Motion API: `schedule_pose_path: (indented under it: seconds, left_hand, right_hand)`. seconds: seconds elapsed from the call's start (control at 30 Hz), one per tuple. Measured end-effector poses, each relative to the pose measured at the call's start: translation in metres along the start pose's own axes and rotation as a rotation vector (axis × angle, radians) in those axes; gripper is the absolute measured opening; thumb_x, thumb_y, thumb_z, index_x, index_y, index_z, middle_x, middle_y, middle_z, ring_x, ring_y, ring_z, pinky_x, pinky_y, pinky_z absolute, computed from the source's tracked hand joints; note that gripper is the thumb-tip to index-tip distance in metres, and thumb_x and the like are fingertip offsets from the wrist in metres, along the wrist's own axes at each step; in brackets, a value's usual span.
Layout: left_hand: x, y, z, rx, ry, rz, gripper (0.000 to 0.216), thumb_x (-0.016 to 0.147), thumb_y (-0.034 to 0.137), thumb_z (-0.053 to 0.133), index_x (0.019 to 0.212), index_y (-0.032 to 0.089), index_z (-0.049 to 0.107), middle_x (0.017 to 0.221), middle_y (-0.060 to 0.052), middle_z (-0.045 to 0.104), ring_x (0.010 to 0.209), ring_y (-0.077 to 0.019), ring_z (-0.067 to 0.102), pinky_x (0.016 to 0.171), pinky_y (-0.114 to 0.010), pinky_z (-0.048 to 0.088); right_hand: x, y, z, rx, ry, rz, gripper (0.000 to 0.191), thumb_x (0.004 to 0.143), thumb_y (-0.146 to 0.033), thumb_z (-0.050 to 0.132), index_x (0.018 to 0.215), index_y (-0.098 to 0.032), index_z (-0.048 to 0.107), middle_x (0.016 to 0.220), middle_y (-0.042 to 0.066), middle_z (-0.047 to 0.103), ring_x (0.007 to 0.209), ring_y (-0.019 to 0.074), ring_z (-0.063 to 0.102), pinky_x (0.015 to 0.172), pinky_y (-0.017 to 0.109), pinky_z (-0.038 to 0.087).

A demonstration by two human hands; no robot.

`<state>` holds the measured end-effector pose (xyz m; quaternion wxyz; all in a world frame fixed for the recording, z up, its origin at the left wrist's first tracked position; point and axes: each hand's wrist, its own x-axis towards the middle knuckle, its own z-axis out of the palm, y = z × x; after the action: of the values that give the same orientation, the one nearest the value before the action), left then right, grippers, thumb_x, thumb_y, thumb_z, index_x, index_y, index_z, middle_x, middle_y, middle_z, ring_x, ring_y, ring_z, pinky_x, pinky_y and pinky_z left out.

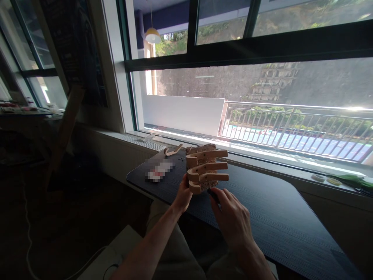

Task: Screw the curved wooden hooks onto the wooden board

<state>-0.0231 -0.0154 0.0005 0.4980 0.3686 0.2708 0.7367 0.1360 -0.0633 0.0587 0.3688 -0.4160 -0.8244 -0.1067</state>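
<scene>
My left hand grips the lower left side of a wooden hook rack, a flecked board with three curved wooden hooks, held upright above the dark table. My right hand is closed around a small dark tool whose tip meets the bottom of the rack. A loose wooden hook lies on the table behind the rack, with a few small screws beside it.
A blurred red and white item lies on the table's left part. The window sill runs behind the table, with small round things and green leaves at its right end. A wooden easel leg stands at the left.
</scene>
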Motion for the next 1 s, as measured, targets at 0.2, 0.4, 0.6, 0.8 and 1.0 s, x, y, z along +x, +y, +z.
schedule_pose_path:
  seconds: [0.2,0.4,0.6,0.8,1.0]
  left_hand:
    - [-0.0004,0.0011,0.0019,0.001,0.028,0.006,0.045,0.062,0.016,0.073,0.104,0.023,0.056,0.098,-0.002,0.066,0.092,-0.0173,0.061,0.084,-0.03,0.044]
    - [0.0005,-0.0015,0.0002,-0.01,0.043,0.013,0.046,0.061,0.017,0.074,0.103,0.022,0.056,0.097,-0.002,0.066,0.091,-0.0174,0.061,0.083,-0.031,0.044]
    - [0.001,-0.0003,0.0016,0.003,0.046,0.017,0.046,0.062,0.016,0.074,0.104,0.021,0.056,0.099,-0.002,0.066,0.092,-0.017,0.061,0.084,-0.03,0.044]
    - [-0.0003,0.0016,0.0032,-0.009,0.046,-0.001,0.046,0.061,0.019,0.075,0.103,0.021,0.057,0.1,-0.003,0.067,0.093,-0.0179,0.061,0.082,-0.03,0.045]
    - [0.0002,-0.0006,0.0004,-0.022,0.055,-0.001,0.048,0.061,0.018,0.075,0.104,0.023,0.056,0.102,-0.003,0.066,0.094,-0.0182,0.061,0.083,-0.03,0.044]
  right_hand:
    - [-0.0013,-0.0057,0.004,0.036,0.012,0.058,0.021,0.088,-0.03,0.041,0.096,-0.02,0.058,0.08,0.002,0.067,0.066,0.012,0.061,0.055,0.023,0.038]
    - [-0.001,-0.0056,0.0014,0.015,-0.022,0.033,0.024,0.083,-0.024,0.045,0.106,-0.023,0.054,0.088,0.001,0.066,0.072,0.013,0.062,0.055,0.023,0.039]
    - [-0.0047,-0.0033,0.0072,0.077,-0.027,0.072,0.02,0.086,-0.026,0.044,0.101,-0.022,0.055,0.082,0.0,0.067,0.066,0.0121,0.062,0.054,0.022,0.038]
    - [-0.0028,-0.0071,0.0056,0.07,-0.048,0.113,0.021,0.088,-0.034,0.04,0.097,-0.022,0.056,0.068,-0.002,0.066,0.055,0.0131,0.062,0.048,0.023,0.035]
    - [-0.0018,-0.0035,0.0005,0.035,-0.051,0.064,0.026,0.084,-0.027,0.044,0.109,-0.024,0.053,0.089,0.001,0.066,0.065,0.0128,0.062,0.051,0.022,0.039]
